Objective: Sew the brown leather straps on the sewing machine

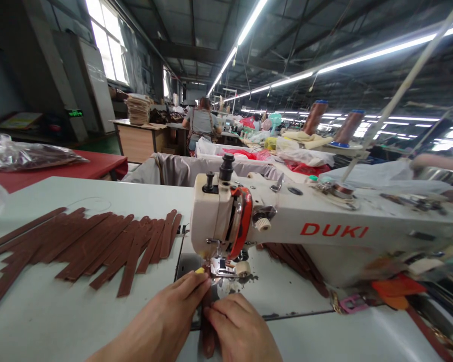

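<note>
Head view: at six o'clock, the bare left hand (173,304) and bare right hand (245,327) are both pinching a narrow brown leather-like strip (208,343), leading under a white DUKI sewing machine (287,221) stretching toward three o'clock; it's seeming light, bendy, smooth, needing holding flat by its edges

L grip (183,299): bare, forearm (132,337) in from 8 o'clk, fingers bunched, tips twd 2. R grip (245,324), bare, at L's 4 o'clk, fingers curled, pinched twd 10.
</note>
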`<state>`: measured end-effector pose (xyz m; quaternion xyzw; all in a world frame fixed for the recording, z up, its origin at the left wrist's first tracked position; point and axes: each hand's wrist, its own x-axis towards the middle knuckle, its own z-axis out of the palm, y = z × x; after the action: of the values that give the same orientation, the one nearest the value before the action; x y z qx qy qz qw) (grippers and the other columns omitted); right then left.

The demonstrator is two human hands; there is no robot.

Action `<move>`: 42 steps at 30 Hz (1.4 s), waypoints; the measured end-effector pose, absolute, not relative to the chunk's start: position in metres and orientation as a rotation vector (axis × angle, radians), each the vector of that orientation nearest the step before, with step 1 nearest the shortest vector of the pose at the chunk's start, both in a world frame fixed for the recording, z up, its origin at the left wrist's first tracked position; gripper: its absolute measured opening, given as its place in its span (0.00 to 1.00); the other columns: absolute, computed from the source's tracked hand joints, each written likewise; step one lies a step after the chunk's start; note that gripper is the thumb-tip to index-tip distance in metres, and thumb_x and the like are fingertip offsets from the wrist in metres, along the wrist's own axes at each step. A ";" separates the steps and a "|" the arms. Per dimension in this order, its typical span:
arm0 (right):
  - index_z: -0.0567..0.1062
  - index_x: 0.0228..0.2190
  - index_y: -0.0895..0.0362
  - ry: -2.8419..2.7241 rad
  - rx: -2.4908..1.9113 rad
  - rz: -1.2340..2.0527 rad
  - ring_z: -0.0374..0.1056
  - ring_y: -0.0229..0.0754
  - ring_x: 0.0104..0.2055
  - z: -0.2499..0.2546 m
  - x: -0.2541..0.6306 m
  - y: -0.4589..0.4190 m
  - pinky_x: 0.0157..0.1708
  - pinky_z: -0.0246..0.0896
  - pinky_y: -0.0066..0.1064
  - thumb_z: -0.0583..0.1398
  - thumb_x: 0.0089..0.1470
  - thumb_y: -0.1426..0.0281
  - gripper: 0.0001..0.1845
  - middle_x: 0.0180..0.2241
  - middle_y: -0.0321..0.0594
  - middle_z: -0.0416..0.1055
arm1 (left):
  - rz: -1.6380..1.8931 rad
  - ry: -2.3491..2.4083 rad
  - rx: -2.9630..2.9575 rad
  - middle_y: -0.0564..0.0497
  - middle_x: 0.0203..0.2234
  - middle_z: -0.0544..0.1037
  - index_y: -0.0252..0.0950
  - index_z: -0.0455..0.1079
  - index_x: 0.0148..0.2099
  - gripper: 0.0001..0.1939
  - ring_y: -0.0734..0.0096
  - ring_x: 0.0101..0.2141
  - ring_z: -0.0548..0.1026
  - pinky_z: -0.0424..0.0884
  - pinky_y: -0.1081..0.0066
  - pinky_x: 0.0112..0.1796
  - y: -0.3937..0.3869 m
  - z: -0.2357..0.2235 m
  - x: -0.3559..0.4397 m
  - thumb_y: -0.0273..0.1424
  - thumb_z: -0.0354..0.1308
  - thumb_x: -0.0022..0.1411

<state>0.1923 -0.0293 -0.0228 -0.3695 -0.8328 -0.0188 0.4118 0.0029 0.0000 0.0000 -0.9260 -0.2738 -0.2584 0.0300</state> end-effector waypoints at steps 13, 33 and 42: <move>0.77 0.42 0.64 -2.185 -0.914 -0.172 0.70 0.46 0.32 -0.038 0.202 -0.027 0.34 0.74 0.33 0.53 0.44 0.85 0.23 0.34 0.46 0.75 | -0.957 -0.942 -2.855 0.45 0.51 0.75 0.35 0.62 0.59 0.26 0.67 0.51 0.74 0.71 0.72 0.52 0.002 -0.003 0.004 0.19 0.46 0.59; 0.76 0.35 0.55 -2.050 -1.034 -0.083 0.71 0.45 0.36 -0.041 0.215 -0.035 0.35 0.72 0.33 0.53 0.38 0.84 0.23 0.38 0.42 0.75 | -0.901 -0.974 -2.868 0.47 0.50 0.76 0.36 0.65 0.57 0.25 0.72 0.49 0.76 0.69 0.78 0.52 0.000 -0.001 0.004 0.19 0.45 0.59; 0.77 0.32 0.52 -1.986 -1.024 -0.256 0.71 0.41 0.30 -0.053 0.211 -0.028 0.27 0.68 0.27 0.60 0.44 0.81 0.14 0.32 0.36 0.76 | -1.123 -1.199 -2.846 0.49 0.40 0.80 0.39 0.73 0.46 0.15 0.68 0.40 0.80 0.76 0.76 0.42 0.040 0.005 -0.004 0.25 0.47 0.63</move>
<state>0.2115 -0.0281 -0.0527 -0.4105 -0.7966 -0.1026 0.4317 -0.0040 0.0396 0.0048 -0.8638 -0.3639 -0.3408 -0.0722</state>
